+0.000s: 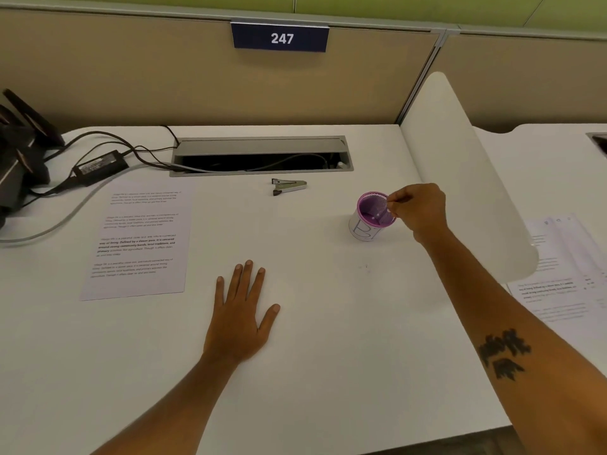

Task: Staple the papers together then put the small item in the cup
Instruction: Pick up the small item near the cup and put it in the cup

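Note:
A purple mesh cup [365, 232] with a white label marked "B" stands on the white desk [328, 323] at the right. My right hand [418, 210] hovers at the cup's right rim, fingertips pinched together over the opening on something small that I can barely make out. Small shiny bits lie inside the cup. The printed papers [138, 238] lie flat at the left. A small silver stapler [289, 187] rests behind the middle of the desk. My left hand [241, 310] lies flat on the desk, fingers spread, holding nothing.
An open cable tray [262, 156] runs along the back. A black power adapter [98, 167] with cables and dark equipment [19, 152] sit at far left. A white divider panel [466, 178] stands at the right, with more printed sheets [558, 274] beyond it.

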The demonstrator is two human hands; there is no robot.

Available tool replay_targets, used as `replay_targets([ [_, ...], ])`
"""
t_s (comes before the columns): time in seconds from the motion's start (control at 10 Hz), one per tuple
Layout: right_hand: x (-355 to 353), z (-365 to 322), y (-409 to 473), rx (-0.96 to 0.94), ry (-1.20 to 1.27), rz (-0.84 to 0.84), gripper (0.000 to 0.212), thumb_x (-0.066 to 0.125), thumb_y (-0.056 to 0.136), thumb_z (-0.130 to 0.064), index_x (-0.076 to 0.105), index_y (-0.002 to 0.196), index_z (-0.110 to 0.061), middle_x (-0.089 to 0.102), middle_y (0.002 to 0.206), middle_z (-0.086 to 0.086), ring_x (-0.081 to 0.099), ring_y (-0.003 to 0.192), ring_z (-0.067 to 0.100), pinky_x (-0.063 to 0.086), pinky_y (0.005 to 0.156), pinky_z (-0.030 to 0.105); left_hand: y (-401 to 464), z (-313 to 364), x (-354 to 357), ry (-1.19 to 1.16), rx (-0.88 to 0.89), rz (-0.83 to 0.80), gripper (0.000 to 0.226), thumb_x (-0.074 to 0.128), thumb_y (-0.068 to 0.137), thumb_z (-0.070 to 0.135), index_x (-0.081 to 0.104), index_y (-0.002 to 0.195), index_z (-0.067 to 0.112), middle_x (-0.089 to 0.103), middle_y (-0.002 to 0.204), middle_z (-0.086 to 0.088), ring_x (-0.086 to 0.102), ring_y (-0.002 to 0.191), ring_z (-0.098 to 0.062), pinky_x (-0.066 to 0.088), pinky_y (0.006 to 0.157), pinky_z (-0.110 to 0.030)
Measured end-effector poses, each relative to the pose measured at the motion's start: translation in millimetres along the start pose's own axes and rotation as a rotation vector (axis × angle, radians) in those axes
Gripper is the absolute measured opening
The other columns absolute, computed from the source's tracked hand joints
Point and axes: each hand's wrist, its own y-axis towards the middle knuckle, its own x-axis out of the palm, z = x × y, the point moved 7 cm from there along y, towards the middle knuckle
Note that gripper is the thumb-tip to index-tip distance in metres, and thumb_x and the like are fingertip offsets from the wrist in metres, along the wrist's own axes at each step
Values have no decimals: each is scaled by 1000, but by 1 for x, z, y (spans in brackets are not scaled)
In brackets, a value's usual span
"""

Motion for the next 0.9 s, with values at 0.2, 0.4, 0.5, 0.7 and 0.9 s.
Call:
replay_targets([
  [0.2,9,-19,1,-249,-316,-44,15,75,89,-3,83,101,-4,81,100,14,76,91,29,58,84,32,0,0,-1,-14,0,6,81,36,105,62,9,171,23,1,180,-4,0,167,-24,9,134,-59],
  [0.4,3,-27,-7,-332,-262,101,13,73,82,4,80,83,-6,79,82,11,70,71,23,55,68,27,0,0,-1,-12,-2,0,81,34,106,63,9,171,23,0,180,-3,0,167,-23,9,134,-59],
  [0.5,6,-26,-7,-346,-254,70,13,73,83,5,82,87,-4,80,86,13,74,75,27,55,72,26,0,0,-1,-18,-2,4,81,36,105,63,9,171,23,1,180,-4,0,167,-23,9,134,-59],
  [0.7,0,-22,-12,-380,-192,99,13,74,84,2,83,89,-6,81,86,11,74,75,24,61,74,27,0,0,-1,-13,-3,1,81,36,105,63,9,171,23,0,180,-3,-1,167,-23,8,134,-59],
  [0.9,-13,5,-44,-229,111,209,14,72,88,-6,81,97,-12,80,92,2,73,79,14,60,76,25,-1,1,-2,-6,-7,4,80,34,105,63,10,171,23,2,180,-4,1,167,-23,9,134,-59],
])
